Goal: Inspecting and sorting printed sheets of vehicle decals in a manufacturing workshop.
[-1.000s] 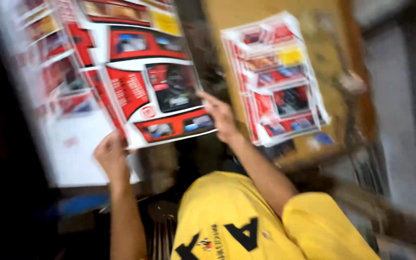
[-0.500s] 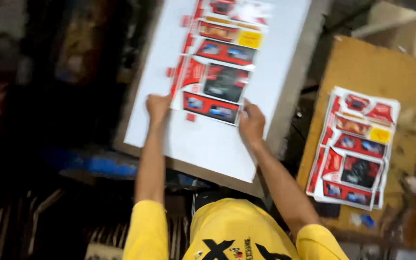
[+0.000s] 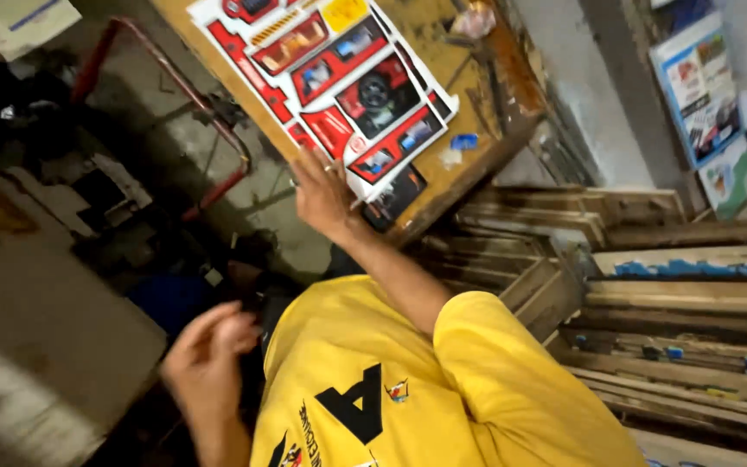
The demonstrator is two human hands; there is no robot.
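Observation:
A red, white and yellow printed die-cut carton sheet point(image 3: 339, 82) lies on a worn wooden board point(image 3: 469, 95) at the top centre. My right hand point(image 3: 322, 195) reaches up from the yellow sleeve and grips the sheet's near edge, with the fingers on the print. A darker printed sheet point(image 3: 395, 197) shows from under its lower corner. Low at the left, my left hand point(image 3: 207, 361) hangs away from the board, its fingers loosely curled and holding nothing. My yellow shirt point(image 3: 408, 389) fills the bottom centre.
A red metal tube frame point(image 3: 209, 104) stands left of the board over a dirty floor. Stacked wooden planks point(image 3: 650, 259) fill the right. More printed sheets point(image 3: 693, 86) lean at the upper right wall. A grey flat surface point(image 3: 36, 346) lies at lower left.
Both hands were on a printed sheet over a large white stack at the left. Now the view has swung right, my right hand has a sheet on the wooden board, and my left hand has dropped.

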